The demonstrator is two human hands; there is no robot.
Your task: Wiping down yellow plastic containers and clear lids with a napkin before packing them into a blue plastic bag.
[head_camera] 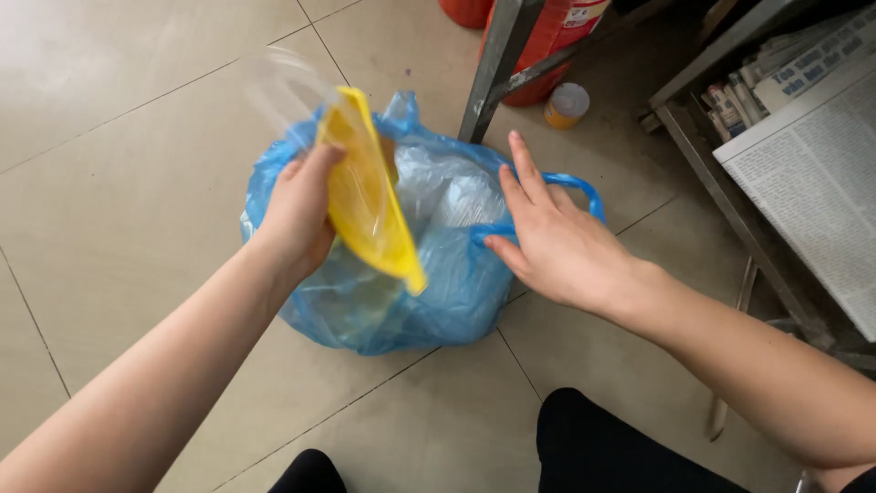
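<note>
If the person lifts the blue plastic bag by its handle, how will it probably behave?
The blue plastic bag looks thin and crinkled, so it would probably sag. Its bulging body suggests some weight inside. The right hand touches the handle, which may stretch.

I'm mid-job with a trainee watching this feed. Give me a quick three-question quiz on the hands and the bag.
1. True or false: the left hand grips a yellow plastic piece over the blue plastic bag.
2. What does the right hand touch? A) a small can B) the bag's handle C) a newspaper
3. Fill in: the bag sits on a floor of ____.

Key:
1. True.
2. B: the fingers rest at the bag handle; the small can and newspaper lie apart.
3. Tiles.
</note>
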